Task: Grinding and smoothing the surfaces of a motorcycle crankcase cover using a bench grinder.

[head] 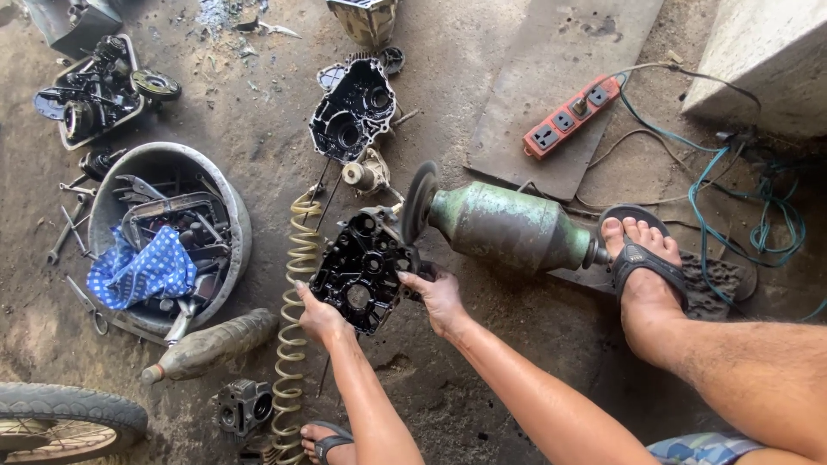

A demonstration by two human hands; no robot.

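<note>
Head view: left of the black cast-metal engine casing (pixel 362 269) sits a round grey metal basin (pixel 231 194) of parts. Left hand (pixel 320 317) grips the casing's lower left edge, fingers curled; right hand (pixel 439 297) clasps its right side. Casing touches the wheel of the green bench grinder (pixel 504 226), immediately right.

Grimy concrete floor (pixel 482 387) under green grinder motor (pixel 508 228), metal basin (pixel 237 215), power strip (pixel 571 116), coiled hose (pixel 297 327)
</note>
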